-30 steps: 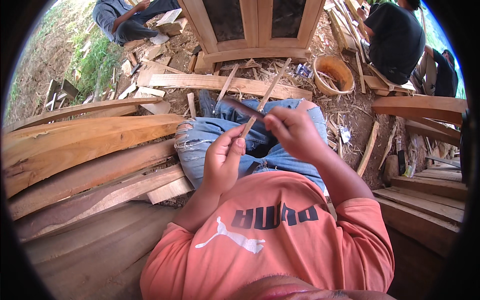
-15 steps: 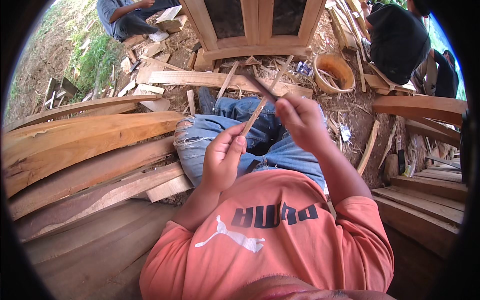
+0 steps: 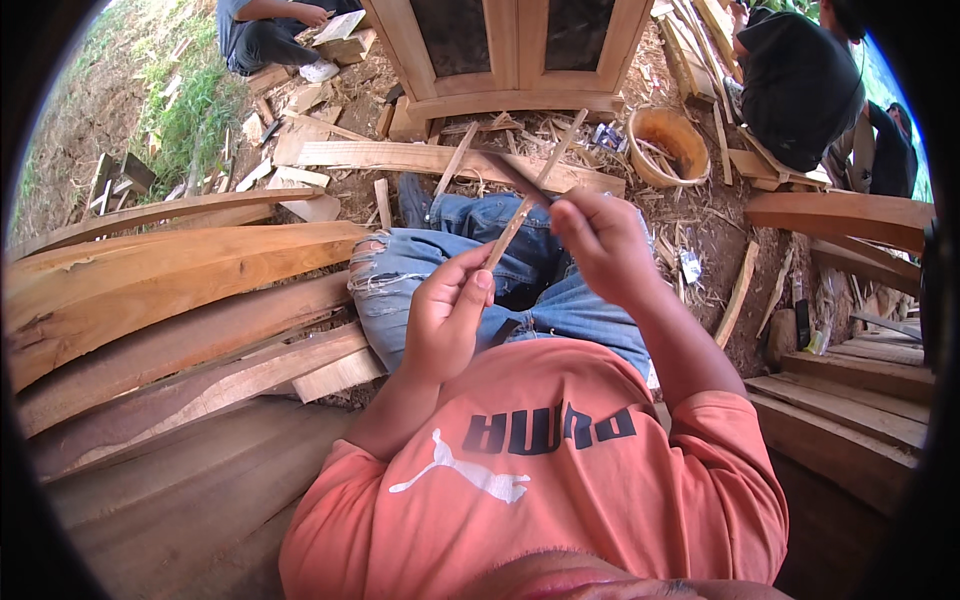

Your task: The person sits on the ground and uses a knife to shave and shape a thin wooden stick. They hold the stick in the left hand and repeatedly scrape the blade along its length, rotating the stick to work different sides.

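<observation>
As I look down, the left hand [image 3: 445,310] pinches the near end of a stick [image 3: 517,222], which extends beyond its fingertips, long axis slanting ahead and rightward; the right hand [image 3: 603,245] grips a knife [image 3: 515,178], its blade crossing the stick, perhaps touching.
</observation>
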Demonstrator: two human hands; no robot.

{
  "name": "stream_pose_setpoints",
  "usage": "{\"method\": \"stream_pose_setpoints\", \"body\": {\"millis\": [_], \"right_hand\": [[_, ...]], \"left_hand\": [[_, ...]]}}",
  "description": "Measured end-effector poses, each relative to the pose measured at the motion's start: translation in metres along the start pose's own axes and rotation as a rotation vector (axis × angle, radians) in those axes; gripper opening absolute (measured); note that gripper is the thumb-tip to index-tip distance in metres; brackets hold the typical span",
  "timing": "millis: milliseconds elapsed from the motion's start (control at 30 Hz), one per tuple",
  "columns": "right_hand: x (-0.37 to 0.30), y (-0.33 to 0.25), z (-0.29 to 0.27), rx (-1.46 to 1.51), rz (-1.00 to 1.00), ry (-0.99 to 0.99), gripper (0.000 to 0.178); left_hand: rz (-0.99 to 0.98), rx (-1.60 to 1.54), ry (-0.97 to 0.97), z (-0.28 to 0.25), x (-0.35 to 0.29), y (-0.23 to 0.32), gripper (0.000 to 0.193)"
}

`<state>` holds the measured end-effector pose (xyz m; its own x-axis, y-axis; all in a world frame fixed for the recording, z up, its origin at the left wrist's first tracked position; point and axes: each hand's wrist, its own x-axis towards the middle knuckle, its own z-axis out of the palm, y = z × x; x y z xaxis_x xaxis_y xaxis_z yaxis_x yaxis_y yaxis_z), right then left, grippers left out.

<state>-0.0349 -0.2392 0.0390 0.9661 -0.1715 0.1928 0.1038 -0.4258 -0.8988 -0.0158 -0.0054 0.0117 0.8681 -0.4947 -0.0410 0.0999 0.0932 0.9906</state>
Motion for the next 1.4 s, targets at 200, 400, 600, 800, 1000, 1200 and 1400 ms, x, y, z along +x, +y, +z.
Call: {"method": "stream_pose_setpoints", "body": {"millis": [200,400,600,800,1000,1200,1400], "right_hand": [[0.0,0.0,-0.004,-0.046,0.028,-0.102,0.03],[0.001,0.0,0.0,0.066,0.095,-0.044,0.027],[0.001,0.005,-0.003,-0.11,-0.086,0.006,0.024],[-0.012,0.002,0.007,-0.35,-0.294,0.131,0.017],[-0.017,0.001,0.017,-0.415,-0.39,0.238,0.021],[-0.02,0.002,0.021,-0.44,-0.333,0.146,0.032],[-0.017,0.0,0.016,-0.521,-0.329,0.16,0.034]], "left_hand": [[-0.005,0.006,-0.004,-0.002,0.0,-0.003,0.039],[-0.019,-0.006,-0.003,-0.001,0.003,0.001,0.039],[-0.066,-0.061,-0.01,-0.006,0.001,-0.006,0.038],[-0.062,-0.074,0.003,0.001,0.003,-0.003,0.039],[-0.116,-0.161,0.013,0.0,0.002,0.003,0.039],[-0.097,-0.095,0.019,0.003,-0.001,-0.001,0.038],[-0.015,-0.023,0.008,0.009,-0.001,0.0,0.036]]}}
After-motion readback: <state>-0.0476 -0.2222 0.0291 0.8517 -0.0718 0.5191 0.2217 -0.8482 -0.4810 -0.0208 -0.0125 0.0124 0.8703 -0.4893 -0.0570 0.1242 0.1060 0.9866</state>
